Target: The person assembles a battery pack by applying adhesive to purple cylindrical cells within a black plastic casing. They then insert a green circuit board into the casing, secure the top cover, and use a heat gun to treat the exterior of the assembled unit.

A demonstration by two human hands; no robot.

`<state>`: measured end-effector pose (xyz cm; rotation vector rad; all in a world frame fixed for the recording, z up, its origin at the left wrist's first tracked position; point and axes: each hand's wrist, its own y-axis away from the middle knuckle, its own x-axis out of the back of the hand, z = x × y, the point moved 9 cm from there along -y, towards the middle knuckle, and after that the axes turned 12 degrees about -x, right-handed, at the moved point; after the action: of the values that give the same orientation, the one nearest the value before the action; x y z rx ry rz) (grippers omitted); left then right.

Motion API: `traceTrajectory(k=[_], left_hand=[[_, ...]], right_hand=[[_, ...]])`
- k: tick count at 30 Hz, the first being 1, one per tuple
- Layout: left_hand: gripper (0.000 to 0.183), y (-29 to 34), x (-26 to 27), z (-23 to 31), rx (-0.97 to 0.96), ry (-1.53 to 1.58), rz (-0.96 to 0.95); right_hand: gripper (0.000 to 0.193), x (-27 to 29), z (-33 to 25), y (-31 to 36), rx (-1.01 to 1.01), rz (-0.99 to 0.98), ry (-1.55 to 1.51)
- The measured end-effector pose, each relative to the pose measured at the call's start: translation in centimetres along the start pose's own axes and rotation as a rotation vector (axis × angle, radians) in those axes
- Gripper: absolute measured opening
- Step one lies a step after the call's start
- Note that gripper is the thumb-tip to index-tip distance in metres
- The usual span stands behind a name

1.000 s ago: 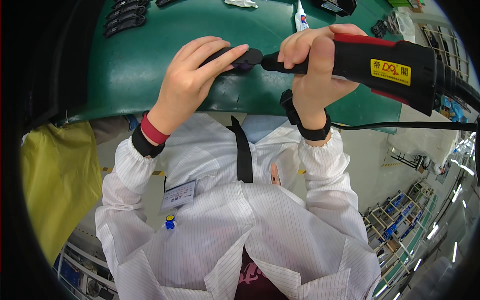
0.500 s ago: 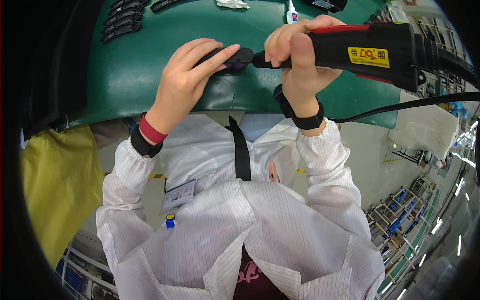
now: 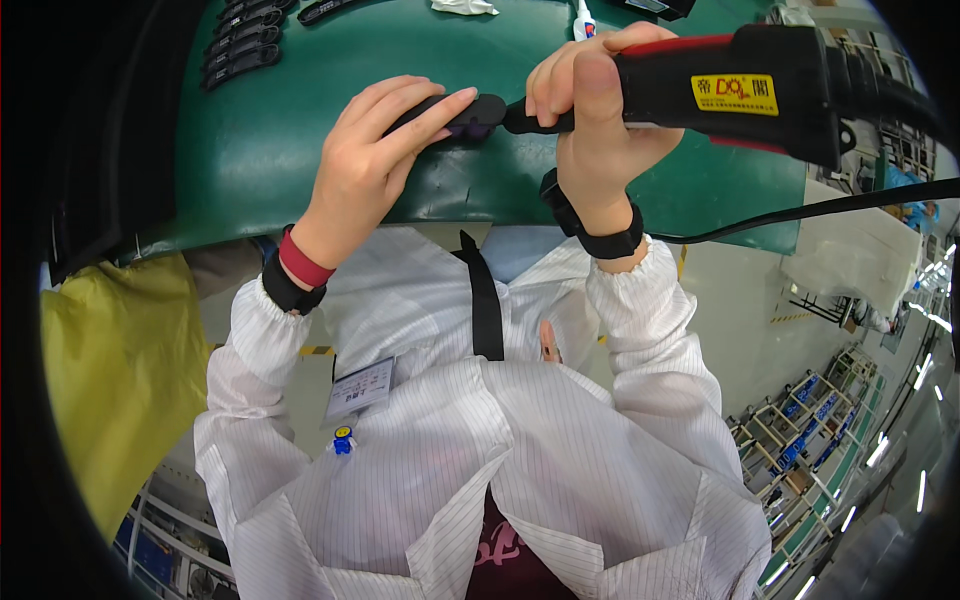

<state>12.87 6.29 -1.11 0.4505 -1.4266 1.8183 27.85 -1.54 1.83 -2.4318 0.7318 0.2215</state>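
Observation:
My left hand [image 3: 368,155] grips a flat black piece with a rounded end [image 3: 486,108], held just above the green table mat [image 3: 270,150]. Part of the piece is hidden under my fingers, and its lower side looks dark purple. My right hand [image 3: 598,125] is wrapped round a black and red corded power tool [image 3: 665,85] with a yellow label. The tool's narrow black nose [image 3: 518,118] points left at the rounded end; I cannot tell whether they touch.
Several curved black pieces [image 3: 240,62] are lined up at the far left, with another [image 3: 325,9] beside them. A white crumpled item [image 3: 464,6], a white tube [image 3: 585,25] and a black box [image 3: 655,8] lie at the back. A black cable [image 3: 760,213] crosses the right edge.
The rear of the power tool and my right hand have shifted slightly up and to the left. My left hand and the black piece stay almost in place.

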Motion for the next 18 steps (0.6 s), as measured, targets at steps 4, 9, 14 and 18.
traceTrajectory(k=[4, 9, 14, 18], left_hand=[[0.044, 0.2, -0.2, 0.1, -0.003, 0.001, 0.004], [0.045, 0.2, -0.2, 0.0, -0.004, 0.000, -0.001], [0.045, 0.3, -0.2, -0.1, -0.006, 0.001, 0.003], [0.045, 0.4, -0.3, -0.1, -0.013, 0.001, 0.011]], right_hand=[[0.028, 0.7, 0.7, 0.2, -0.088, 0.134, -0.026], [0.038, 1.2, 1.5, 1.3, -0.151, 0.278, -0.058], [0.037, 1.0, 1.1, 1.4, -0.131, 0.277, -0.025], [0.037, 1.0, 1.1, 1.4, -0.130, 0.301, -0.008]])
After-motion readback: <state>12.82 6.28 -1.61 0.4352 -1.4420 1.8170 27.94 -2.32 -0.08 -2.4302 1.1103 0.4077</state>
